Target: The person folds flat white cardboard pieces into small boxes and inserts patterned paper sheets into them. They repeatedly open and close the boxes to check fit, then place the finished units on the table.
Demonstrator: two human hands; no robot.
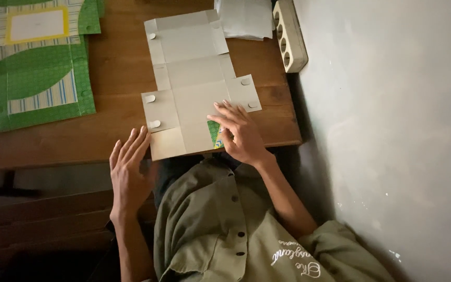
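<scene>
A flat, die-cut grey cardboard box blank (194,78), plain side up and scored into panels with small round tabs, is laid on the brown wooden table (115,78), its near end overhanging the table edge towards the person. Judged from how it lies, the folding is barely begun: only one near flap is turned, so that a small patch of its green printed face (214,131) is shown beside the right hand; every other panel is seen lying flat and unfolded. The right hand (240,133) is spread open, fingers pressed on the blank near that turned flap. The left hand (129,167) is held open too, fingers straight, at the blank's near left corner; whether it is touching the card cannot be told. A stack of green patterned flat blanks (34,62) is kept well apart at the far left, cut off by the frame. A white folded sheet (245,18) and a cream multi-socket power strip (289,34) are cropped at the top. The space under the table is lost in shadow.
</scene>
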